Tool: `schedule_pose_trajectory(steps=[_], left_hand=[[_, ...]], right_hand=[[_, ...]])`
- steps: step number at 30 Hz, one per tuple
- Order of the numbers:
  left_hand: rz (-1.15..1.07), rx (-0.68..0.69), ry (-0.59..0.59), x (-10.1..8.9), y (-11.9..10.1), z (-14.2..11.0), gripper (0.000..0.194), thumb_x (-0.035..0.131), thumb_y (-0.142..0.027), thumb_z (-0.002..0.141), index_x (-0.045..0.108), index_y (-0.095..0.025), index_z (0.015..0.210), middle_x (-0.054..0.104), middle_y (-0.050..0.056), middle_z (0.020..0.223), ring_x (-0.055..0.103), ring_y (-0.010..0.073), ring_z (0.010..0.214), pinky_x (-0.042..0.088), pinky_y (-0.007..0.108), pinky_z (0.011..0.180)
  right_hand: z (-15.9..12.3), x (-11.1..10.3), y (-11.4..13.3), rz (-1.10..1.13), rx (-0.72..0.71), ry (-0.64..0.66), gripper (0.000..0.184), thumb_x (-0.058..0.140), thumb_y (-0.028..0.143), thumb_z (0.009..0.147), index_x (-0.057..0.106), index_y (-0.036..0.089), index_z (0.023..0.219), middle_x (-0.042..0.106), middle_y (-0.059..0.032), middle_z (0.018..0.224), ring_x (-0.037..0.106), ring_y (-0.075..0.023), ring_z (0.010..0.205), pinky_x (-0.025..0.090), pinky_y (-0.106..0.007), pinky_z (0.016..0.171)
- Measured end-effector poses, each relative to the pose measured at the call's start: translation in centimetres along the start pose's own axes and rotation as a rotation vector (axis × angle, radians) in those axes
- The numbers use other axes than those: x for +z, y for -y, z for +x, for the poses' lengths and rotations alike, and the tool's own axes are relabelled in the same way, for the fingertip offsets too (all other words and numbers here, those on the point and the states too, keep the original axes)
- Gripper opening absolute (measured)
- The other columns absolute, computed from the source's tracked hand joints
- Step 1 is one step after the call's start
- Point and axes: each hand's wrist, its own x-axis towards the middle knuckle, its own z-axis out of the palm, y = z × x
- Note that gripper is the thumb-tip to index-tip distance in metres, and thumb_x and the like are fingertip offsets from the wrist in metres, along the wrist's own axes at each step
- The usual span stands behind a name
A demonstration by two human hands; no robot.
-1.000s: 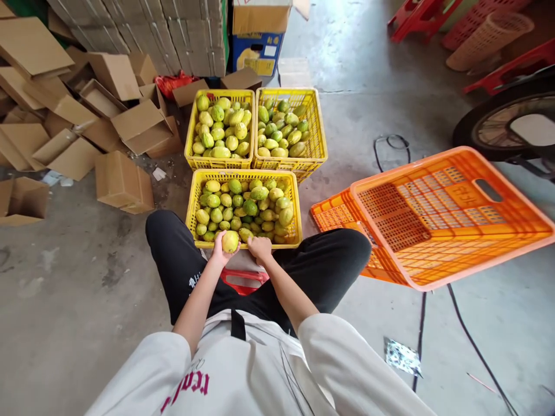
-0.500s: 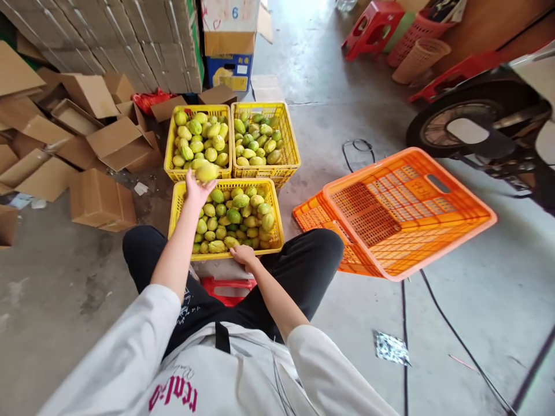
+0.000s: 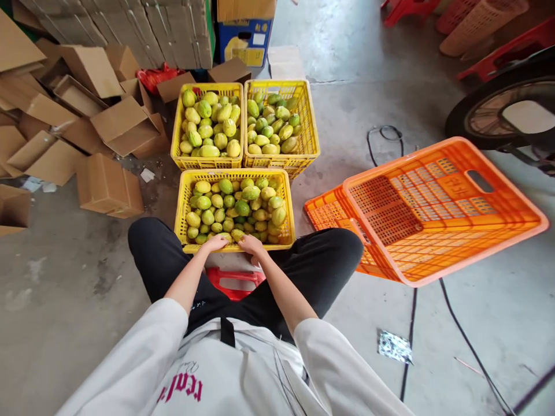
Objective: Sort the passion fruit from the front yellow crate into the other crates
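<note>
My left hand (image 3: 214, 243) is at the near rim of the front yellow crate (image 3: 289, 222), its fingers curled over a yellow-green oval fruit (image 3: 226, 236). Just to its right, my right hand (image 3: 252, 246) has its fingers closed at another yellow fruit (image 3: 237, 234); its underside is hidden. Many such fruits, some greener, fill the front crate. Behind it stand a left yellow crate (image 3: 176, 151), heaped with mostly yellow fruit, and a right yellow crate (image 3: 309, 124) holding greener ones.
An orange crate (image 3: 481, 254) lies tilted on the floor at right, near a motorbike wheel (image 3: 459, 118). Opened cardboard boxes (image 3: 124, 124) pile up at left. Black cables (image 3: 463, 335) and a silvery packet (image 3: 394, 345) lie on the floor. Between my legs is a red stool (image 3: 236, 276).
My left hand has come back from the rear left crate to the front crate's near rim. The yellow fruit it held now lies in the rear left crate. My right hand stays near the rim.
</note>
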Motion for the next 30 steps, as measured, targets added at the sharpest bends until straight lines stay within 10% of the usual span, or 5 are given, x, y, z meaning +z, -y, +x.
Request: schedule_pose_trajectory(steps=[7, 10, 15, 30], left_hand=[[0.858, -0.102, 0.024, -0.4, 0.7, 1.8, 0.016, 0.065, -0.017, 0.079, 0.067, -0.018, 0.063, 0.069, 0.004, 0.072, 0.066, 0.0265, 0.095, 0.046, 0.033, 0.092], [1.050, -0.059, -0.053, -0.1, 0.9, 1.7, 0.012, 0.061, -0.027, 0.084, 0.070, -0.019, 0.084, 0.074, 0.008, 0.092, 0.065, 0.0279, 0.104, 0.045, 0.034, 0.093], [1.248, -0.018, -0.174, 0.5, 0.9, 1.8, 0.058, 0.070, -0.040, 0.081, 0.054, -0.017, 0.131, 0.056, 0.019, 0.133, 0.051, 0.0340, 0.130, 0.041, 0.039, 0.103], [1.472, -0.104, -0.198, 3.0, 0.8, 1.2, 0.057, 0.072, -0.026, 0.082, 0.055, -0.018, 0.136, 0.041, 0.021, 0.140, 0.051, 0.0347, 0.127, 0.039, 0.038, 0.105]], right_hand=[[1.2, 0.0, -0.6, 0.051, 0.019, 0.024, 0.046, 0.054, 0.031, 0.092, 0.053, 0.013, 0.134, 0.057, -0.0193, 0.135, 0.066, -0.0300, 0.115, 0.049, -0.033, 0.091], [1.6, 0.4, -0.7, 0.066, 0.012, 0.018, 0.055, 0.058, 0.030, 0.090, 0.045, 0.011, 0.140, 0.051, -0.0220, 0.140, 0.065, -0.0304, 0.115, 0.049, -0.033, 0.092], [2.6, 1.0, -1.1, 0.079, -0.034, 0.015, 0.065, 0.065, 0.031, 0.088, 0.039, 0.015, 0.145, 0.050, -0.0203, 0.144, 0.057, -0.0313, 0.126, 0.045, -0.035, 0.100], [5.2, -1.1, -1.9, 0.332, -0.110, 0.139, 0.057, 0.077, 0.020, 0.072, 0.059, 0.018, 0.126, 0.066, -0.0114, 0.124, 0.062, -0.0281, 0.115, 0.048, -0.037, 0.100]])
